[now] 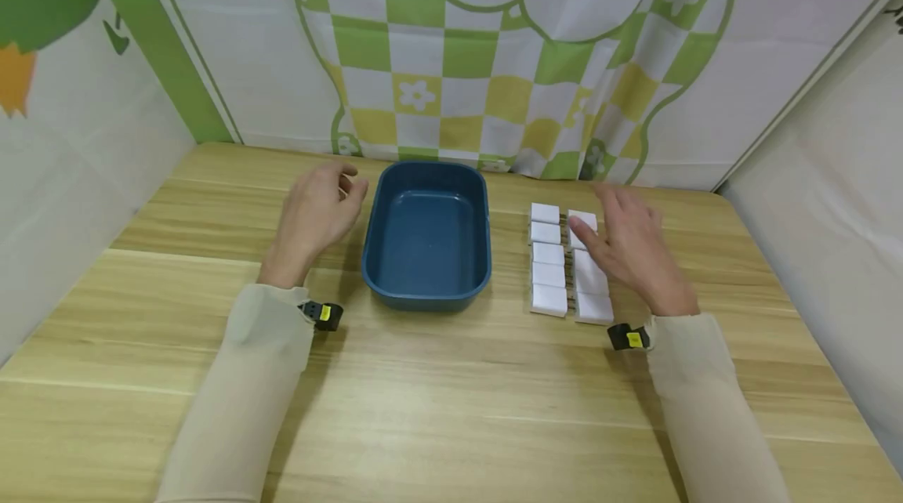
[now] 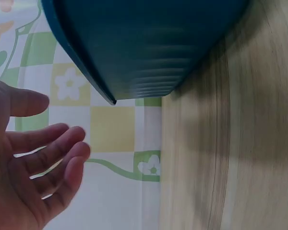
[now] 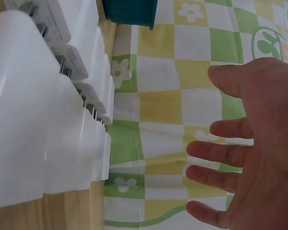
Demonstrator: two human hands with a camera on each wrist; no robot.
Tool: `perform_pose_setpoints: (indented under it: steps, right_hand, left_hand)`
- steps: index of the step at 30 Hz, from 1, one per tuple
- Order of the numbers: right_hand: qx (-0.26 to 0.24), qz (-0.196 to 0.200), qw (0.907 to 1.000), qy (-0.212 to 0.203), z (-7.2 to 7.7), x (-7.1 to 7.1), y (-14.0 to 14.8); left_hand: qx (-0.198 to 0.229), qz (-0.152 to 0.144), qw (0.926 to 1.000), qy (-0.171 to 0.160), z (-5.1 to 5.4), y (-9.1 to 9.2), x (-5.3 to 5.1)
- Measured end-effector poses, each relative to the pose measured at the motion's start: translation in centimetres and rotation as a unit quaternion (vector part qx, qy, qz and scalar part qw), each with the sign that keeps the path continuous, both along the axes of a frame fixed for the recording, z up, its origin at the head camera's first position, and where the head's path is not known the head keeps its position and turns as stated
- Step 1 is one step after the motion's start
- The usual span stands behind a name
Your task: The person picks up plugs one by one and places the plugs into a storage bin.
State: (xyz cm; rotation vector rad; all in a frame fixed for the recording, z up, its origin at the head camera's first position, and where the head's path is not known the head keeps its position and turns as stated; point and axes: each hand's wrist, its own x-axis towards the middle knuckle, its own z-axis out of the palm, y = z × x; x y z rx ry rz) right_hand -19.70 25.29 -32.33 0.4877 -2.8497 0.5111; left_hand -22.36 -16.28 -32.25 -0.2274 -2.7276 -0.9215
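White plastic block-shaped plugs (image 1: 549, 274) lay in two rows on the pale wooden worktop (image 1: 437, 409), near the blue rectangular plastic tray (image 1: 426, 299); the right hand (image 1: 635, 248), fingers apart, and the left hand (image 1: 313, 215), loosely bent, held nothing; pinching smooth sides, avoiding metal prongs (image 3: 62, 62), seemed wisest

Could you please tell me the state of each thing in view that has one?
Tub: upright, open at the top.
Plugs: lined up in two rows, bare prongs showing between the rows.
Left hand: beside the tub, fingers loosely bent, holding nothing.
Right hand: near the plugs, fingers spread apart, holding nothing.
Cloth: hanging, with some folds.
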Motion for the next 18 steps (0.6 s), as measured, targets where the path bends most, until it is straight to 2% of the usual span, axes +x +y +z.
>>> perform_pose_setpoints:
  steps: [7, 18]
  right_hand:
    - [-0.003, 0.012, 0.9996, -0.026, 0.18, 0.26, -0.34]
    - [0.012, 0.040, 0.9970, -0.064, 0.71, 0.57, -0.92]
  left_hand:
    - [-0.009, -0.028, 0.9954, -0.091, 0.11, 0.03, 0.11]
    - [-0.032, -0.055, 0.9805, -0.186, -0.37, 0.03, 0.05]
